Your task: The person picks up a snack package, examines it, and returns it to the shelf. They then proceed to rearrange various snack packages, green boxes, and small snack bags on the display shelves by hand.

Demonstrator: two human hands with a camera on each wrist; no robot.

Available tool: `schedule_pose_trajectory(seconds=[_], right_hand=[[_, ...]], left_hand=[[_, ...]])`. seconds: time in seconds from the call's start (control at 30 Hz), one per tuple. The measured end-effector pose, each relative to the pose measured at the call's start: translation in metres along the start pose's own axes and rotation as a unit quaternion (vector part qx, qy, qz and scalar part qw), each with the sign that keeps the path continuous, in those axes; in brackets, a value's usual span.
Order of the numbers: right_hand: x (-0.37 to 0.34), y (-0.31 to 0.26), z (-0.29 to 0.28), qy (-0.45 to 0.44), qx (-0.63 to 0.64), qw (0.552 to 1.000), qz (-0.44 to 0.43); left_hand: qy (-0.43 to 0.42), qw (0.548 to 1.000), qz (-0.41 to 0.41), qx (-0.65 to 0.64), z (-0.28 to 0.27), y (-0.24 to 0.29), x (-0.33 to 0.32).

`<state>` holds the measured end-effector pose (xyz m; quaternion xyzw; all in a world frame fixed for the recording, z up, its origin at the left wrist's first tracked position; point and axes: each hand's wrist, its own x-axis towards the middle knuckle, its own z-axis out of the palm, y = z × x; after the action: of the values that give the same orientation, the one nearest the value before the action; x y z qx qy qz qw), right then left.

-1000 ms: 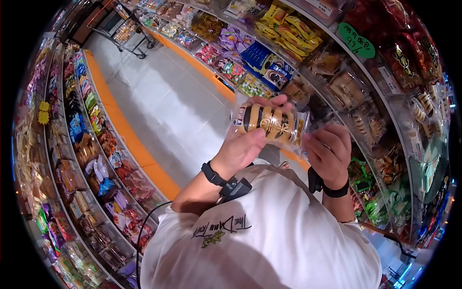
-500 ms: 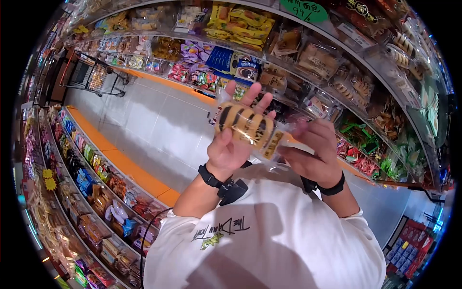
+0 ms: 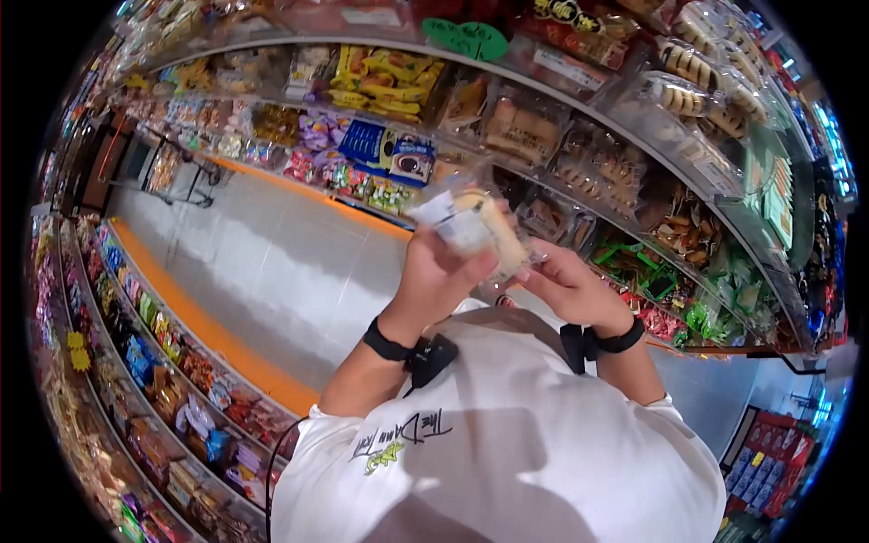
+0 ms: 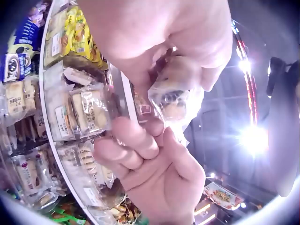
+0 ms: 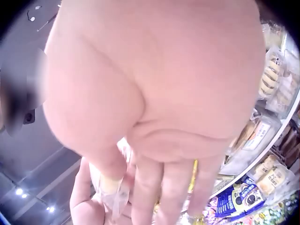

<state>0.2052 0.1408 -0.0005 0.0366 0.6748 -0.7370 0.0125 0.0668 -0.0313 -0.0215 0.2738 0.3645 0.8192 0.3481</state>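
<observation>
In the head view a packaged striped bread roll (image 3: pixel 493 231), wrapped in clear film, is held in front of the chest, blurred, with a pale label side showing. My left hand (image 3: pixel 441 274) grips it from the left, thumb across its near side. My right hand (image 3: pixel 575 282) pinches the lower right end of the wrapper between thumb and fingers. In the left wrist view the wrapped bread (image 4: pixel 176 101) shows between my left hand (image 4: pixel 164 33) above and my right hand (image 4: pixel 159 183) below. My right hand (image 5: pixel 150 93) nearly fills the right wrist view, hiding most of the pack.
Tiered shelves of packaged bread (image 3: pixel 520 131) curve past in front and to the right, with a green sign (image 3: pixel 466 38) on one edge. Snack shelves (image 3: pixel 172 362) line the left. Between them runs a tiled aisle (image 3: pixel 262 244) with a shopping cart (image 3: pixel 181 176) far off.
The bread pack has turned over from its striped face to the labelled side. My right hand has shifted down and left along it. The head view has swung to the right.
</observation>
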Motion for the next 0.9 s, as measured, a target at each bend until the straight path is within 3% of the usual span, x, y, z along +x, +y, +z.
schedule_pose_trajectory(seconds=[0.1, 0.13, 0.27, 0.4, 0.5, 0.63, 0.67, 0.9], right_hand=[[0.012, -0.011, -0.027, -0.155, -0.253, 0.955, -0.018], [0.019, -0.002, -0.036, -0.168, -0.253, 0.952, -0.02], [0.034, -0.013, -0.026, -0.054, -0.194, 0.978, 0.043], [0.047, -0.016, -0.003, -0.11, -0.033, 0.993, 0.032], [0.059, -0.011, 0.021, -0.159, 0.009, 0.987, 0.023], [0.071, -0.003, 0.045, -0.22, 0.012, 0.975, 0.038], [0.071, -0.001, 0.055, -0.196, 0.007, 0.98, 0.031], [0.083, 0.015, 0.093, -0.188, -0.047, 0.981, -0.031]], left_hand=[[0.019, 0.998, -0.046, 0.028, -0.001, 0.008, -0.005], [0.028, 0.999, -0.023, 0.019, 0.001, 0.01, -0.008], [0.089, 0.994, 0.002, 0.064, -0.01, 0.015, -0.025], [0.111, 0.992, 0.002, 0.059, -0.01, 0.029, -0.043], [0.172, 0.982, 0.033, 0.065, -0.018, 0.022, -0.055], [0.246, 0.967, 0.026, 0.062, -0.035, 0.023, -0.07], [0.24, 0.966, -0.004, 0.093, -0.039, 0.029, -0.076], [0.232, 0.965, -0.004, 0.121, -0.075, 0.052, -0.099]])
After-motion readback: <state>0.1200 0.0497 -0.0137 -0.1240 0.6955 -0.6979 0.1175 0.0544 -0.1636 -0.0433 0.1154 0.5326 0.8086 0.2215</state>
